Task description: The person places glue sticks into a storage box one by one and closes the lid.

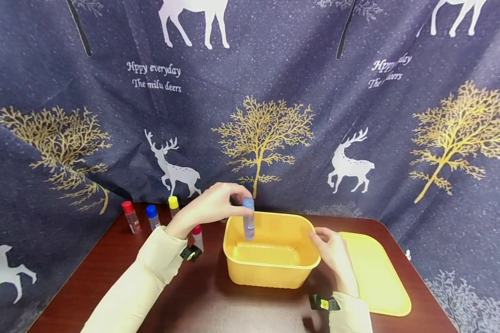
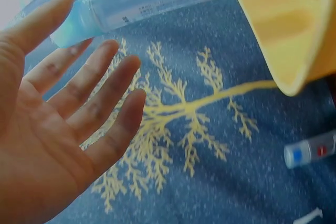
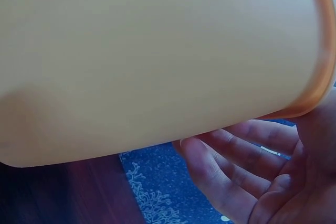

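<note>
One tube (image 1: pixel 249 226) aloft, at least four on the counter (image 1: pixel 208 300)

Your left grip (image 1: pixel 221 203) pinches the blue cap (image 1: pixel 247 202), suspending the tube over the tub (image 1: pixel 271 275). Your right grip (image 1: pixel 333 247) holds the tub's right rim. Done: lid (image 1: pixel 379 273) off, lying alongside. Outstanding, by judgement: this tube, not yet released, plus the other tubes (image 1: pixel 132 223) at left. No tube shows on the tub's floor.

Left arm (image 1: pixel 133 277) extended forward and inward; left hand (image 1: pixel 222 201) the higher, thumb and forefinger pinching, other three fingers loosely apart (palm plain in the wrist view). Right arm (image 1: pixel 350 312) forward, right hand (image 1: pixel 332 249) lower, fingers bent.
</note>
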{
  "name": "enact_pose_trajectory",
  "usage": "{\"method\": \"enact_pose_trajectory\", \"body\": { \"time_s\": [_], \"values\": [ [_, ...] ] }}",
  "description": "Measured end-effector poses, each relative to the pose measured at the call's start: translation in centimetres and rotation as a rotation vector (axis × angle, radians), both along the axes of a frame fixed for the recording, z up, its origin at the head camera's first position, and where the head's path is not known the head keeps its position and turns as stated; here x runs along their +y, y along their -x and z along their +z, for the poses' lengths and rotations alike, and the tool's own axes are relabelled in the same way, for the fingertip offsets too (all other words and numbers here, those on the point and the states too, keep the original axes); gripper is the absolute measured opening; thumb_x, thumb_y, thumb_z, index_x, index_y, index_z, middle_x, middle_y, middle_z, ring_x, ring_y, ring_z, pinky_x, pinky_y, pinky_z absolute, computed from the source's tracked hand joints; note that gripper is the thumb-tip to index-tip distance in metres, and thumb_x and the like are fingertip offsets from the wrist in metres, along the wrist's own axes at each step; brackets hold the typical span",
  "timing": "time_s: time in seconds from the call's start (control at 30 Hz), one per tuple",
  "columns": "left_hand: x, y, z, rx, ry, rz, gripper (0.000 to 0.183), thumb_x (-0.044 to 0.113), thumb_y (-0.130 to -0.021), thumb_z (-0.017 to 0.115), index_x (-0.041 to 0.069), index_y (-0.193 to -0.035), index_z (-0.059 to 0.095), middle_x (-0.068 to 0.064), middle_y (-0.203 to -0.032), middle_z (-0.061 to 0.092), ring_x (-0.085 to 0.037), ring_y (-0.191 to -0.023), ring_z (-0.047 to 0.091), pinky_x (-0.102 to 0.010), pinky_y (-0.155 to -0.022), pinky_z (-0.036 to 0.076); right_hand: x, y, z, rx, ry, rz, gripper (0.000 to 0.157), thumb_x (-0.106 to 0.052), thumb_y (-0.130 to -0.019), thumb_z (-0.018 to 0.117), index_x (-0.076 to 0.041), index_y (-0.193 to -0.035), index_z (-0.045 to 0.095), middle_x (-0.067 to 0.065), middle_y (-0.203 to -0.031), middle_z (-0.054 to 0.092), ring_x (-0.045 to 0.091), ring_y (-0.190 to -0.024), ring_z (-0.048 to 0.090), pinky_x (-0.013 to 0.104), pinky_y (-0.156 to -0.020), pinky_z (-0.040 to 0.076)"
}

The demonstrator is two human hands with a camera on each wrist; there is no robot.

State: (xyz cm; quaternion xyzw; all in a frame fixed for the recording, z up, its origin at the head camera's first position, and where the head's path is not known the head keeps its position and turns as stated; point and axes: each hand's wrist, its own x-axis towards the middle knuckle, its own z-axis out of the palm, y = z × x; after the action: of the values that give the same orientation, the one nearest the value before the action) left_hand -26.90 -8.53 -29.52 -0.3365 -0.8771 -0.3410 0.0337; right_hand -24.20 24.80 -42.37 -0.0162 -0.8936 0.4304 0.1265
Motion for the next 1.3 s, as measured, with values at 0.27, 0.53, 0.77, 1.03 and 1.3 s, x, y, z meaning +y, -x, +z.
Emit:
{"method": "enact_pose_trajectory", "body": {
  "time_s": [0.27,0.53,0.77,1.03,1.3],
  "values": [
    [3.7,1.8,0.1,-0.059,0.055,-0.082,0.029,0.033,-0.085,0.077,0.018,-0.109,0.071,0.011,-0.093,0.067,-0.005,-0.089,0.063,-0.028,-0.080,0.051,0.0,0.0,-0.1,-0.005,0.013,-0.003,0.031,-0.024,-0.095,0.065,0.001,-0.113,0.068,0.019,-0.103,0.071,0.032,-0.094,0.069,0.047,-0.085,0.052],
    [7.3,3.4,-1.5,-0.166,0.014,-0.165,0.028,0.028,-0.085,0.078,0.017,-0.110,0.071,0.010,-0.092,0.069,-0.006,-0.085,0.065,-0.025,-0.079,0.051,0.0,0.3,0.0,0.003,-0.022,0.009,0.033,-0.028,-0.095,0.065,-0.001,-0.114,0.069,0.018,-0.103,0.071,0.031,-0.095,0.069,0.047,-0.086,0.051],
    [10.0,4.7,-3.2,-0.227,0.039,-0.226,0.026,0.022,-0.084,0.077,0.015,-0.108,0.072,0.006,-0.091,0.070,-0.012,-0.086,0.064,-0.025,-0.077,0.049,-0.1,0.4,-0.3,0.000,-0.008,0.006,0.032,-0.027,-0.096,0.065,-0.001,-0.114,0.069,0.017,-0.103,0.071,0.029,-0.092,0.069,0.044,-0.083,0.052],
    [12.0,5.7,-4.8,-0.243,0.086,-0.197,0.027,0.019,-0.082,0.078,0.013,-0.108,0.073,0.001,-0.085,0.068,-0.010,-0.077,0.058,-0.022,-0.072,0.046,0.1,0.3,-0.3,0.001,0.001,-0.006,0.034,-0.030,-0.096,0.064,-0.003,-0.115,0.069,0.016,-0.105,0.071,0.028,-0.094,0.069,0.043,-0.084,0.052],
    [12.9,5.7,-5.6,-0.301,0.114,-0.133,0.030,0.022,-0.082,0.080,0.016,-0.110,0.074,0.004,-0.097,0.070,-0.009,-0.091,0.062,-0.025,-0.081,0.048,0.3,0.3,-0.3,-0.008,0.014,0.009,0.035,-0.032,-0.096,0.063,-0.003,-0.116,0.069,0.015,-0.106,0.071,0.028,-0.096,0.068,0.043,-0.085,0.052]
  ]
}}
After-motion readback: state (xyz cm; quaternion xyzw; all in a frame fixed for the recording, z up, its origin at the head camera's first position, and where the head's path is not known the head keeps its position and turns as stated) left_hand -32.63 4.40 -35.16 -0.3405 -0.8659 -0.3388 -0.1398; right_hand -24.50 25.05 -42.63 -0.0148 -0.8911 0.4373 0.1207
